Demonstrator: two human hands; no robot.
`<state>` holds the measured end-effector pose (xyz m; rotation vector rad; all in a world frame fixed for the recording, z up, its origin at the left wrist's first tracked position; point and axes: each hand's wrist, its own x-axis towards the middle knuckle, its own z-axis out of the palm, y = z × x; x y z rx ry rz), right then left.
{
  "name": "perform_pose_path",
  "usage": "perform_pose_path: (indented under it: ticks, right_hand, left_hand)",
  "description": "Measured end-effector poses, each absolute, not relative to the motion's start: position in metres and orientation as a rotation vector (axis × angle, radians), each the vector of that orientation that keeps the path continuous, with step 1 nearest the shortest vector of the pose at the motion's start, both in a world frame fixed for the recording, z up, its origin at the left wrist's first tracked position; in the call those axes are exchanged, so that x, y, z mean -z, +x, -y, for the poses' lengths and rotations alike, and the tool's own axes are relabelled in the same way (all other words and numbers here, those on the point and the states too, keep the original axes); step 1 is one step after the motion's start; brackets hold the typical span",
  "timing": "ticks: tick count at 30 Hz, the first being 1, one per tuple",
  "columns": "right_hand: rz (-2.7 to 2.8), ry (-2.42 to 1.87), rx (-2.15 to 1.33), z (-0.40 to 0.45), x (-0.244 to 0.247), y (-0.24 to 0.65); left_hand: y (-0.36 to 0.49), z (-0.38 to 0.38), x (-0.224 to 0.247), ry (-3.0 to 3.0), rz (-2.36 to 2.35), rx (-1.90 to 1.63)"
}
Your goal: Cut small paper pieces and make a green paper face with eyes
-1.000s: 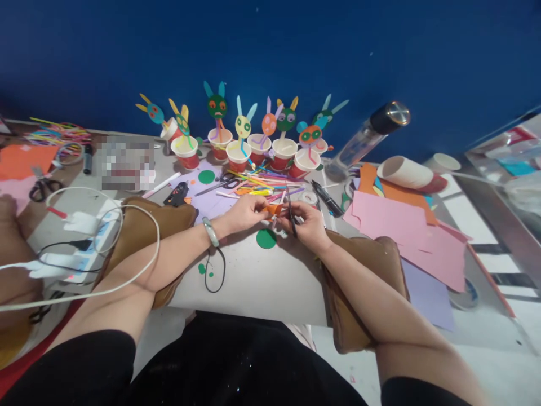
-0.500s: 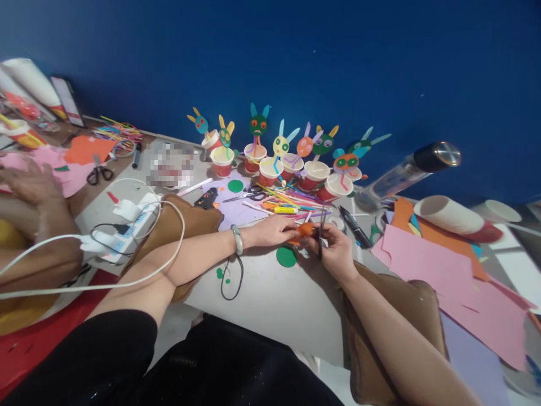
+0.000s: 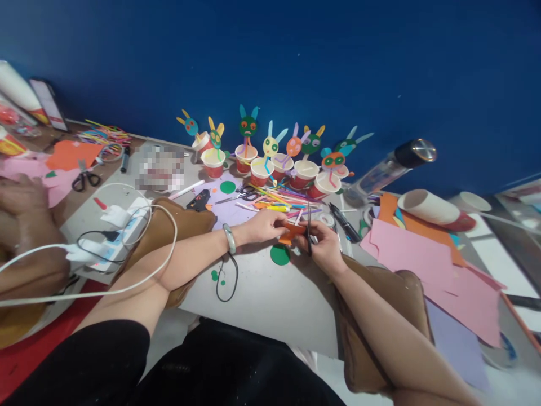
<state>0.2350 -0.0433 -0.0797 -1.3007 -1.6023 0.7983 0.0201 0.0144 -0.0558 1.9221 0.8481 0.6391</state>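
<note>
Orange paper [image 3: 289, 233] is pinched at its left edge by my left hand [image 3: 267, 226], which wears a bracelet at the wrist. My right hand [image 3: 320, 246] is closed on black scissors [image 3: 309, 231], held upright at the paper's right side; its fingertips are close to the paper. Just below the orange paper a green paper circle [image 3: 280, 255] lies on the grey table. Small green scraps [image 3: 214, 275] and a dark cord loop [image 3: 227, 285] rest below my left wrist.
Paper-cup figures [image 3: 262, 171] line the blue wall. Straws, pens and a second pair of scissors [image 3: 247, 195] lie before them. A bottle [image 3: 391, 166] and pink paper [image 3: 416, 251] are at right. A power strip [image 3: 122, 239] and another person's hand [image 3: 23, 194] are at left.
The whole view has shifted, so things sit slightly further left. The orange paper between my hands looks flatter and faces the camera more. Both hands keep their holds.
</note>
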Motion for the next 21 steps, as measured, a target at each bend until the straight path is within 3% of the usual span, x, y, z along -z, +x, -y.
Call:
perform_pose_path:
  ticks: [21]
  right_hand:
    - [1.526, -1.275, -0.801, 0.0444, 0.0746, 0.2334]
  left_hand:
    - [0.0186, -0.0153, 0.0508, 1.777, -0.839, -0.665]
